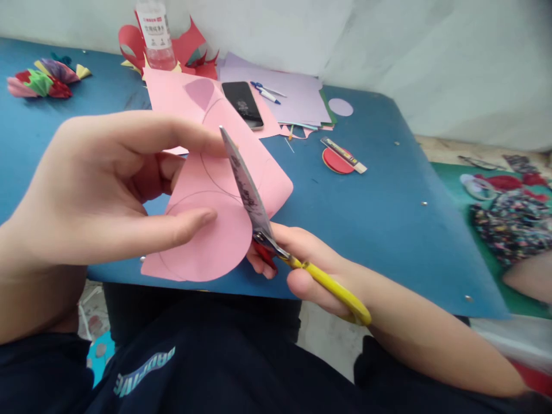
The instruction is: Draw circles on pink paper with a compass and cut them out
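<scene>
My left hand point(116, 190) pinches a pink paper point(207, 241) between thumb and fingers, over the near edge of the blue table. Circles are drawn in pencil on the paper, and its lower right edge is cut in a round curve. My right hand point(319, 270) is closed on scissors point(254, 210) with yellow handles. The scissor blades lie at the paper's right side, the upper blade above the sheet and pointing up and left. The lower blade is mostly hidden under the paper.
On the blue table point(366, 230) are a phone point(244, 103), pens point(267, 94), purple sheets point(297, 103), a bottle point(156, 37), red paper scraps point(190, 46), red discs point(336, 162) under a small ruler-like strip point(344, 155), a pale disc point(340, 107) and crumpled colored pieces point(41, 81). A person's arm point(530, 276) shows far right.
</scene>
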`<act>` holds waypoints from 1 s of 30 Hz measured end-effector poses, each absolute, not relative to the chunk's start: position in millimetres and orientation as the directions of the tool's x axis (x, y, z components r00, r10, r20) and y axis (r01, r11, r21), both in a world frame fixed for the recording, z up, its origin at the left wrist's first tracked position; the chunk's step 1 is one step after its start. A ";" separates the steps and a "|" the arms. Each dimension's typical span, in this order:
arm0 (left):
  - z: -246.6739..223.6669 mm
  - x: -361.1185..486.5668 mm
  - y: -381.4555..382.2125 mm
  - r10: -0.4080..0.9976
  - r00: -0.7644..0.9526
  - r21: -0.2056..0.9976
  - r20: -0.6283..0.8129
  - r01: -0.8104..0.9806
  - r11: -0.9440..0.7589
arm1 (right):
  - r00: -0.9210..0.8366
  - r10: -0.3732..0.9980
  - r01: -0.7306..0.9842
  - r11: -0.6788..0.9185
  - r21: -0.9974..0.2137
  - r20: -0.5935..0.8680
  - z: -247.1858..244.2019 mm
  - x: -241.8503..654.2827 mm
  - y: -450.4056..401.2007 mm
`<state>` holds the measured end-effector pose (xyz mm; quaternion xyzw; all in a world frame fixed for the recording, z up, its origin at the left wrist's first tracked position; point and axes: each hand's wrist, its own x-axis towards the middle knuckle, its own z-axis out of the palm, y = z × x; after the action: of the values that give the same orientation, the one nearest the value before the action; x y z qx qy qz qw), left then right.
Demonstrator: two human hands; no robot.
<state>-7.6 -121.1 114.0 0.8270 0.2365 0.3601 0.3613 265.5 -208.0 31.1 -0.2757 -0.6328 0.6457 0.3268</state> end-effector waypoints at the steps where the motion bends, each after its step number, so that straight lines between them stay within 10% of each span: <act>1: 114.2 -7.9 -121.6 0.648 0.631 0.766 0.425 0.130 -0.629 | -0.632 0.774 -0.073 0.005 -0.997 0.050 31.2 265.4 -207.7; 30: 115.1 -7.5 -122.4 0.683 0.607 0.811 0.406 0.106 -0.576 | -0.593 0.803 -0.028 0.059 -0.998 0.064 31.6 262.8 -208.1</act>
<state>-7.5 -122.4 115.1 0.8070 0.2445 0.3696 0.3904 262.8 -208.1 31.6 -0.3003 -0.6449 0.6169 0.3367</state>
